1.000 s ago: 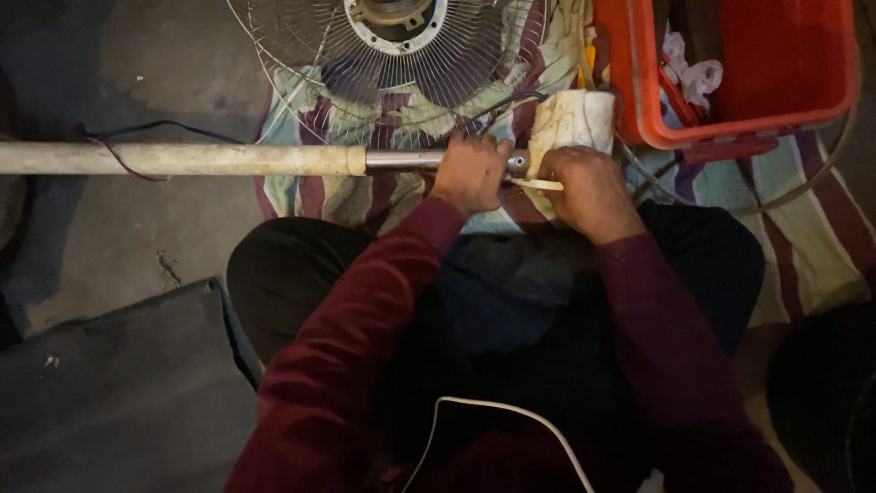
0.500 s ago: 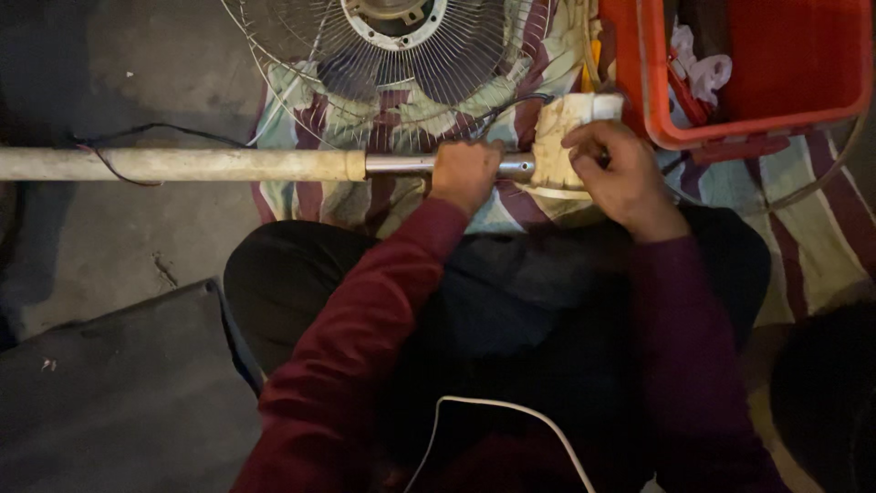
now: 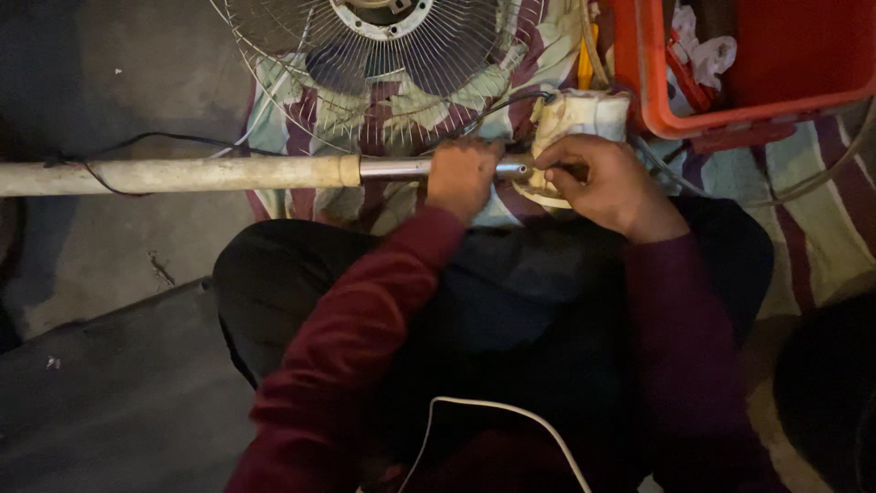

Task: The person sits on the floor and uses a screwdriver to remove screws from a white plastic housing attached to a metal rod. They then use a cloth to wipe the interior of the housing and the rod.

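Note:
A long pale pole (image 3: 182, 174) lies across the floor, and a shiny metal tube (image 3: 392, 168) slides out of its right end. My left hand (image 3: 463, 175) is closed around that metal tube near its tip. My right hand (image 3: 607, 183) sits just right of the tube's end, fingers curled on something small there, partly hidden. Behind it is a cream-coloured fan housing (image 3: 577, 123). A thin black wire (image 3: 155, 140) runs along the pole.
A round wire fan guard (image 3: 365, 64) lies on a striped cloth (image 3: 821, 228) ahead of me. An orange plastic crate (image 3: 730, 100) with rags stands at the upper right. A dark slab (image 3: 119, 402) is at the lower left. A white cable (image 3: 493, 411) crosses my lap.
My right hand has shifted from the housing back to the tube's end. A thin pale stick seen in it one second ago is no longer visible. My left hand has kept its grip.

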